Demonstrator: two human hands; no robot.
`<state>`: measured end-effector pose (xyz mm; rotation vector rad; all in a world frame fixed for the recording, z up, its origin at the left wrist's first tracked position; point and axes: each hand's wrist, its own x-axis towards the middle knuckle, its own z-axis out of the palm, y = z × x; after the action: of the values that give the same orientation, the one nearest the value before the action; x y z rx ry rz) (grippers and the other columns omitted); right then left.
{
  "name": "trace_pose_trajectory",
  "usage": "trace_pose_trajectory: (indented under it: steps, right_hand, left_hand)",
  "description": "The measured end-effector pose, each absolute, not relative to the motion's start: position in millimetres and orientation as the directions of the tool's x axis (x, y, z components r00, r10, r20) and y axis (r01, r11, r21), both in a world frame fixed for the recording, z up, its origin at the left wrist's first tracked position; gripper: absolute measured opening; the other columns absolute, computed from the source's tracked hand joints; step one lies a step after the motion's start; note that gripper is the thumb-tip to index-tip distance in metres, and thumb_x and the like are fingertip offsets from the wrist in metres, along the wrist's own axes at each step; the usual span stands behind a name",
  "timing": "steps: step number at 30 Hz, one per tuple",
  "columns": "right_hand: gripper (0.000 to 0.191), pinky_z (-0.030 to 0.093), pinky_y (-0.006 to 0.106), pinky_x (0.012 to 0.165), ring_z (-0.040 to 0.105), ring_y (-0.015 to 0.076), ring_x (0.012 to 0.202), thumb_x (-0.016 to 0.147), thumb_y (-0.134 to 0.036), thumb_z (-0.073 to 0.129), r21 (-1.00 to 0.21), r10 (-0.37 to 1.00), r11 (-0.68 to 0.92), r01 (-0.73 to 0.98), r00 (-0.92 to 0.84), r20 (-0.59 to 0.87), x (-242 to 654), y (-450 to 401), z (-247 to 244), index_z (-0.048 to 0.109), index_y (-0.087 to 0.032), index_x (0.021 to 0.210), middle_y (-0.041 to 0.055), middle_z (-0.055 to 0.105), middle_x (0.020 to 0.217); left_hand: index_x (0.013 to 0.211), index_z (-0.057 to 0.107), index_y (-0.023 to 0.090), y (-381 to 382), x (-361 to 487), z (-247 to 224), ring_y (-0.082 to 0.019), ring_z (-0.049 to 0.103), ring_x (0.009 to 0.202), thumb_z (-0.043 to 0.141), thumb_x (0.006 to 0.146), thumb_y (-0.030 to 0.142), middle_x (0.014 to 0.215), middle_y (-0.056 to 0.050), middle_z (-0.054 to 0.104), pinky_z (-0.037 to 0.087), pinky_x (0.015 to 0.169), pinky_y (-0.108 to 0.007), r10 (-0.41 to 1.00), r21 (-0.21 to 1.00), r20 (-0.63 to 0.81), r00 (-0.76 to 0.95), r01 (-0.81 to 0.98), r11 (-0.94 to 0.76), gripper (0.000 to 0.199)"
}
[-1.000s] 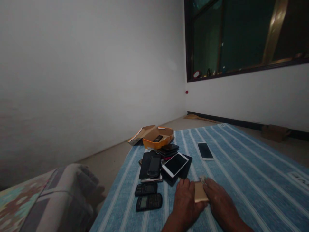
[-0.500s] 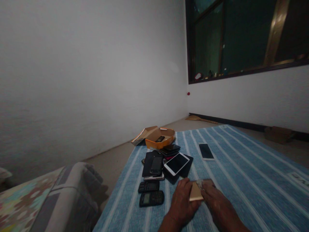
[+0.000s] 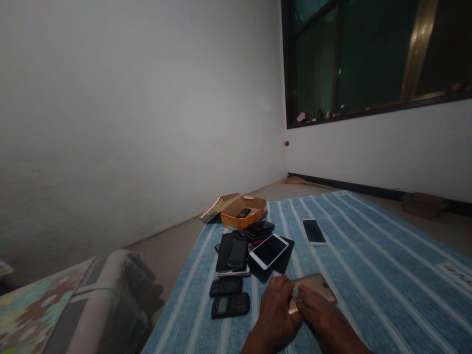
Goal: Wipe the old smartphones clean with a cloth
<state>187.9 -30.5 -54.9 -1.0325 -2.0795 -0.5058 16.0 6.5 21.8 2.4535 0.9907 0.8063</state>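
Note:
A gold phone (image 3: pixel 317 285) lies back up at the near part of the striped blue cloth. My left hand (image 3: pixel 276 312) is closed on its left end. My right hand (image 3: pixel 320 309) presses a small whitish wad (image 3: pixel 296 291), perhaps tissue or cloth, against the phone's back, fingers together. Just left of my hands are two black keypad phones (image 3: pixel 230 305) (image 3: pixel 225 285). Beyond them, a white phone (image 3: pixel 269 251) and a black phone (image 3: pixel 238 252) rest on piled dark devices. Another white-edged phone (image 3: pixel 313 231) lies alone farther right.
An open orange box (image 3: pixel 232 221) with a small dark phone inside stands at the cloth's far left edge. At the left is a bed or seat with a grey cover (image 3: pixel 99 305). A brown box (image 3: pixel 424 204) sits on the floor at right.
My right hand has slid left along the gold phone, towards my left hand, uncovering more of its right end. The wad moved left with it. The view has shifted slightly.

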Motion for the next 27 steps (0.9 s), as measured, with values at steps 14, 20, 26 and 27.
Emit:
trace_pose_trajectory:
  steps: [14, 20, 26, 27]
  right_hand:
    - [0.042, 0.052, 0.034, 0.097, 0.060, 0.0210, 0.121, 0.093, -0.015, 0.042, -0.079, 0.531, 0.569, 0.818, -0.292, 0.796, 230, -43, -66, 0.061, -0.024, 0.129, 0.0105, 0.065, 0.129]
    - [0.034, 0.057, 0.026, 0.086, 0.070, 0.0199, 0.104, 0.100, -0.026, 0.041, 0.043, 0.491, 0.590, 0.806, -0.400, 0.774, 197, -51, -56, 0.065, -0.021, 0.124, 0.0109, 0.071, 0.117]
    - [0.036, 0.050, 0.024, 0.097, 0.063, 0.0174, 0.116, 0.099, -0.026, 0.047, -0.037, 0.520, 0.680, 0.732, -0.446, 0.728, 185, -53, -40, 0.058, -0.023, 0.133, 0.0075, 0.066, 0.127]
    - [0.035, 0.050, 0.024, 0.097, 0.062, 0.0172, 0.118, 0.099, -0.025, 0.048, -0.055, 0.525, 0.686, 0.726, -0.440, 0.729, 190, -53, -41, 0.059, -0.023, 0.132, 0.0077, 0.065, 0.128]
  left_hand:
    - [0.104, 0.059, 0.019, -11, 17, 13, -0.029, 0.052, 0.097, 0.076, 0.066, 0.030, 0.103, -0.009, 0.057, 0.046, 0.086, -0.043, 0.734, 0.473, 0.304, 0.607, 0.573, -0.669, 0.043]
    - [0.120, 0.055, 0.024, -12, 12, -12, -0.030, 0.056, 0.097, 0.066, 0.076, 0.033, 0.104, -0.009, 0.060, 0.049, 0.085, -0.045, 0.691, 0.434, 0.448, 0.567, 0.538, -0.723, 0.047]
    - [0.133, 0.045, 0.021, -12, 5, -19, -0.031, 0.056, 0.106, 0.060, 0.079, 0.027, 0.117, -0.013, 0.058, 0.049, 0.091, -0.049, 0.606, 0.396, 0.542, 0.582, 0.459, -0.795, 0.056]
    - [0.131, 0.046, 0.021, -12, 5, -16, -0.030, 0.056, 0.106, 0.062, 0.078, 0.027, 0.117, -0.013, 0.058, 0.049, 0.090, -0.048, 0.608, 0.409, 0.526, 0.594, 0.450, -0.794, 0.056]
